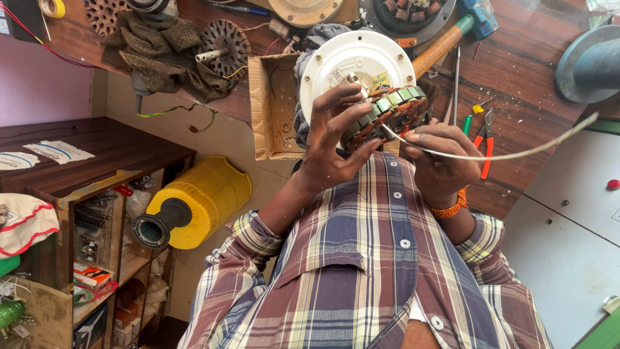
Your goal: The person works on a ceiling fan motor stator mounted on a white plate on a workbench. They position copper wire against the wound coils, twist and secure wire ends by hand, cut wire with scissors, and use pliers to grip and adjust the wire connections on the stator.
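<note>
A round fan-motor stator point(391, 111) with copper windings and green-taped coils is held up in front of my chest. My left hand point(330, 141) grips its left rim, fingers curled over the edge. My right hand point(438, 163), with an orange thread band at the wrist, is at the stator's lower right and pinches a long pale wire sleeve point(516, 154). The sleeve runs from the windings out to the right. My checked shirt point(361, 271) fills the lower middle of the view.
On the wooden bench point(529, 58) beyond lie a white round cover point(355, 61), an open cardboard box point(271, 110), a wooden-handled hammer point(445, 40), orange-handled pliers point(485, 145), a slotted rotor disc point(223, 40) and a rag point(161, 48). A yellow cylinder point(197, 200) and a cluttered shelf point(97, 245) stand left.
</note>
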{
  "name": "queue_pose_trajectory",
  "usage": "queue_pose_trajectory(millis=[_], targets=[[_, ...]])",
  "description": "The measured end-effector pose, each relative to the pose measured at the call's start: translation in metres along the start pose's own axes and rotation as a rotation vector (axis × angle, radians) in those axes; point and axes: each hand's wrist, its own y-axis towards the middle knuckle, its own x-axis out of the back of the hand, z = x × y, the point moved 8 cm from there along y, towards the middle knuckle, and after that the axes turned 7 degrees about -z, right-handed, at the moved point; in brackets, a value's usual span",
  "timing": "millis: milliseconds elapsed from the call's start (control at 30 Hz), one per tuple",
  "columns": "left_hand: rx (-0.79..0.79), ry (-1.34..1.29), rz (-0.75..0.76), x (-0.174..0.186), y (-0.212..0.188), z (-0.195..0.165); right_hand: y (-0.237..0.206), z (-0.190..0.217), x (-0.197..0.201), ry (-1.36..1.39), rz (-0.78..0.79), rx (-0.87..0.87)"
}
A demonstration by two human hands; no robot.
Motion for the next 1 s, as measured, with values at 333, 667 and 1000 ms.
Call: queue_pose_trajectory(millis=[333, 667, 1000], targets=[[0.115, 0.043, 0.007, 0.014, 0.005, -0.003, 0.001, 0.003, -0.002, -0.054, 0.038, 0.018], [0.298, -0.132, -0.043, 0.019, 0.012, 0.013, 0.002, 0.014, -0.009, -0.189, 0.084, 0.136], [0.524, -0.366, -0.133, 0.020, -0.003, 0.039, 0.005, 0.028, -0.020, -0.246, 0.173, 0.287]])
